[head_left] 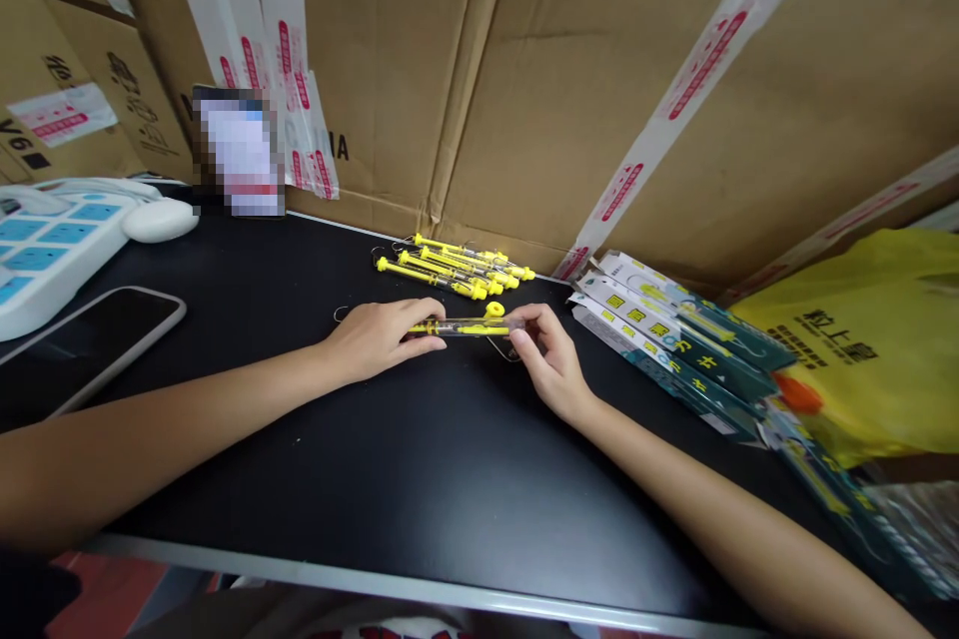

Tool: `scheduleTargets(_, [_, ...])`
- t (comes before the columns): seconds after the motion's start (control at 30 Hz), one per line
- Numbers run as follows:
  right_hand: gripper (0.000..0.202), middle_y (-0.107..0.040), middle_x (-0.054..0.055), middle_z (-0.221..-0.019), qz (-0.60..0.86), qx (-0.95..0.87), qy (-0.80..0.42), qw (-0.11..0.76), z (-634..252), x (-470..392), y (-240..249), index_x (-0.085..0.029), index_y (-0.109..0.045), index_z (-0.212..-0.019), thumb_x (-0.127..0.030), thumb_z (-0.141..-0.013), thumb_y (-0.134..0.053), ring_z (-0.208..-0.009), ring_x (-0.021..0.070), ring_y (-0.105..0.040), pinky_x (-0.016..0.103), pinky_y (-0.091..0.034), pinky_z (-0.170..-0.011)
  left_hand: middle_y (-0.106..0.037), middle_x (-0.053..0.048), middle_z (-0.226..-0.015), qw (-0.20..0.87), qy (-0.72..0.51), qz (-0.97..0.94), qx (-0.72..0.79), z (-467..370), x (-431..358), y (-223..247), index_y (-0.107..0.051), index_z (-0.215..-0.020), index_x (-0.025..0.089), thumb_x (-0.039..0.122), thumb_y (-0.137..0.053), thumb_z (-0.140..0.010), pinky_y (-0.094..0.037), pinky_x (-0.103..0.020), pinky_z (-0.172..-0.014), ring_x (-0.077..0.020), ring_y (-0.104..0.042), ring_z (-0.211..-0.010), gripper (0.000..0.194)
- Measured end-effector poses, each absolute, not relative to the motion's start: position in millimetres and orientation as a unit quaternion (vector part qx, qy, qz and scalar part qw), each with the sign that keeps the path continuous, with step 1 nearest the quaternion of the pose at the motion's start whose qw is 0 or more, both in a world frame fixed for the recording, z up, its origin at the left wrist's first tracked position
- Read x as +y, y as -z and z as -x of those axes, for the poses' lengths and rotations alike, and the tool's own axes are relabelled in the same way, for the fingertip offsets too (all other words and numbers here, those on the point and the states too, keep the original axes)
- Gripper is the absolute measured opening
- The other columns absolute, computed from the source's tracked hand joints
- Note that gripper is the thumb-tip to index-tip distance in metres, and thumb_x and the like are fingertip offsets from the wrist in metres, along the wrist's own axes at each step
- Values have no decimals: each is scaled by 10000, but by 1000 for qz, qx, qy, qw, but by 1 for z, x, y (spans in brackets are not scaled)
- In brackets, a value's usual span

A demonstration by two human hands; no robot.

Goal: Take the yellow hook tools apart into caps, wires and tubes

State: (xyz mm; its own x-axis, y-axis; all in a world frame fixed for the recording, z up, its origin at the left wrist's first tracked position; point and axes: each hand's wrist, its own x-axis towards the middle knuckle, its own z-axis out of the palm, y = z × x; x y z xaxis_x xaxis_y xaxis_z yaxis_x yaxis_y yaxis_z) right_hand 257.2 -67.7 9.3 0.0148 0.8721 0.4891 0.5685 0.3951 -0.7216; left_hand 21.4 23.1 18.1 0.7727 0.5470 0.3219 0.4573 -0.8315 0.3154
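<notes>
A clear tubular spring scale (472, 327) with yellow inner parts lies level between my hands, just over the black table. My left hand (386, 334) is closed around its left end, and a thin wire hook pokes out beyond that hand. At the right end, my right hand (552, 354) pinches the tube between thumb and fingers. Right behind the tube sits a small yellow ring-shaped cap (494, 310). Under the tube, beside my right fingers, a small dark flat piece (503, 348) shows in part; its kind is unclear. Several yellow spring scales (457, 268) with hooks lie in a pile farther back.
Several printed boxes (666, 339) lie at the right, near a yellow plastic bag (861, 349). On the left are a power strip (60, 260), a white mouse-like object (160, 220) and a phone (90, 344). A blurred-out screen (244, 155) leans against large cardboard boxes (599, 40).
</notes>
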Motion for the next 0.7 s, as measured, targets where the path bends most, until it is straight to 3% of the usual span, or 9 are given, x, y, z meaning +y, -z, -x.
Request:
scheduleTargets(0.33, [195,-597,18,-852,508,-614,-216,564,-261,-62,-9,-215,-569,-907,-404,-864,-549,-790,156,-573,303,-472,-741,-632,41,-926,135,-228,-925,273,-21,26,-17,-522,-1103,260,390,-581,-842,-367,-209,-589,-94,-576,-652,298])
scheduleTargets(0.47, [176,-608,13,-818,493,-581,-219,609,-267,-59,-9,-214,-577,-899,-385,-872,-545,-756,141,-582,276,-471,-688,-615,34,-931,167,-230,-918,277,-20,27,-17,-483,-1175,267,354,-593,-836,-374,-207,-580,-88,-553,-623,367])
scheduleTargets(0.7, [200,-590,-5,-772,477,-524,-275,649,-277,-55,-17,-216,-532,-847,-412,-879,-512,-686,126,-592,229,-474,-532,-603,9,-935,217,-253,-915,228,-21,32,-14,-476,-1210,232,232,-569,-848,-430,-246,-753,-130,-580,-831,374])
